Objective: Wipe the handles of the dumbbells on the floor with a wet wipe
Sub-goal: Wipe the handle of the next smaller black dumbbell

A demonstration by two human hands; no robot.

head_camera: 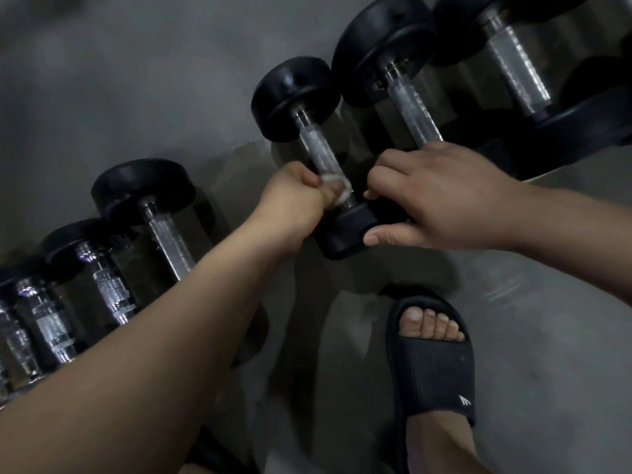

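One dumbbell (294, 97) is in play. Your left hand (294, 196) pinches the wet wipe (337, 186) round its handle (316, 152); your right hand (441, 196) grips its near head (345, 230).

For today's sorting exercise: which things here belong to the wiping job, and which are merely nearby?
Job: wet wipe in left hand; gripped dumbbell, steadied by right hand; other dumbbells in the row.
Nearby: black sandal; grey floor.

Black slide sandal (431, 378) on a grey floor (554, 364).
Bare toes (431, 323) show through the sandal's open front; a small white logo (464, 400) marks its strap. Beyond the sandal's toe end, to the right, the floor looks paler and scuffed.
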